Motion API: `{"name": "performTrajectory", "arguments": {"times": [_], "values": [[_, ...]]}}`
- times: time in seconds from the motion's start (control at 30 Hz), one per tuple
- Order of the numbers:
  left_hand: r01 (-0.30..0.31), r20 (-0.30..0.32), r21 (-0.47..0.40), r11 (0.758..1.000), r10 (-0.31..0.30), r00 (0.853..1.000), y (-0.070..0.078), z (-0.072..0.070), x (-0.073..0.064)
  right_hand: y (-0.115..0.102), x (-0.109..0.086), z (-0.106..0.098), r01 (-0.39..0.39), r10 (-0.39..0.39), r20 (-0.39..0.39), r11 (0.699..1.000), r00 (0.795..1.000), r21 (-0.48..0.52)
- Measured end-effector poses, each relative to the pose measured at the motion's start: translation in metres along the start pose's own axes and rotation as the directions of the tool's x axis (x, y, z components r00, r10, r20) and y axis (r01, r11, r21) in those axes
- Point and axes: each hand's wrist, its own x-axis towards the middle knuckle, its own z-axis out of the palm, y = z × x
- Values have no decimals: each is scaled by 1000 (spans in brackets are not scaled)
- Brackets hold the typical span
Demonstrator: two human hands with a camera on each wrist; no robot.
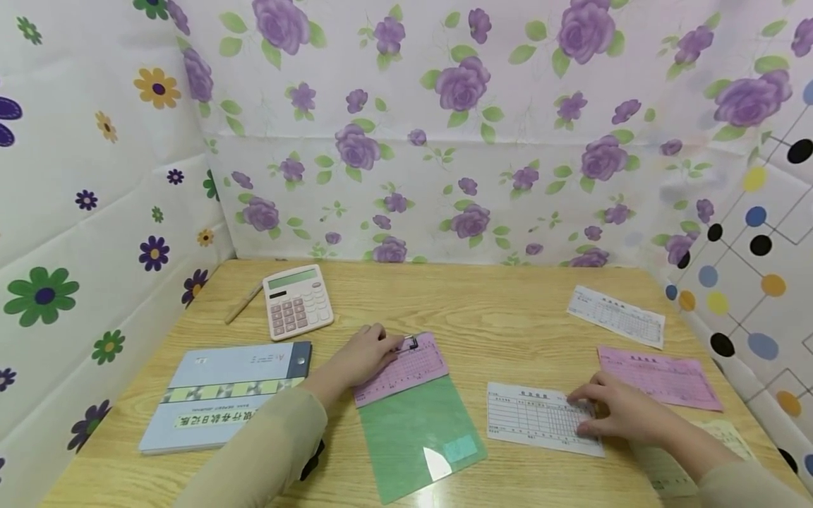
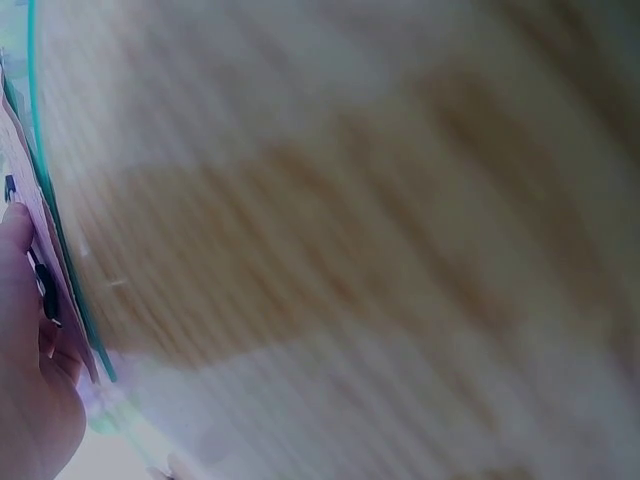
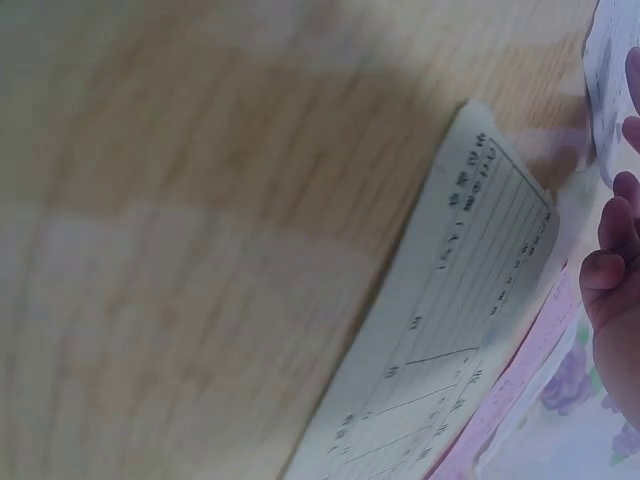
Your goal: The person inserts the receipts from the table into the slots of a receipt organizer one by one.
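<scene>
A green see-through clipboard point(image 1: 416, 430) lies on the table with a pink form point(image 1: 409, 368) at its top end. My left hand point(image 1: 363, 356) grips the clipboard by its top, at the small metal clip point(image 1: 409, 343). In the left wrist view, the thumb of the left hand point(image 2: 35, 350) rests on the dark clip, and the board is seen edge-on. To the right lies a white form point(image 1: 533, 420) with a printed table. Over its right end is my right hand point(image 1: 629, 413), thumb and fingers apart, fingertips touching or just above the paper.
Right of the white form lie a pink form point(image 1: 660, 377), another white form point(image 1: 616, 317) and a pale yellow form point(image 1: 667, 469), partly under the right forearm. At left are a blue ledger book point(image 1: 209, 416), a calculator point(image 1: 298, 303) and a pen point(image 1: 244, 303). A dark object point(image 1: 311, 462) shows beside the left sleeve.
</scene>
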Motion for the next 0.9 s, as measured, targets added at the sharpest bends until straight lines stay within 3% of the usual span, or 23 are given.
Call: {"name": "performTrajectory", "arguments": {"times": [0.27,0.4,0.9], "values": [[4,0,5,1000,-4,1000,-1,-2,-1,10,-5,5,-10,11,20,1000,1000,-21],[-4,0,1,1000,4,1000,1,-2,-1,13,-3,6,-8,7,30,1000,1000,17],[8,3,-2,1000,-8,1000,0,-1,0,4,3,4,-40,38,27,995,999,89]]}}
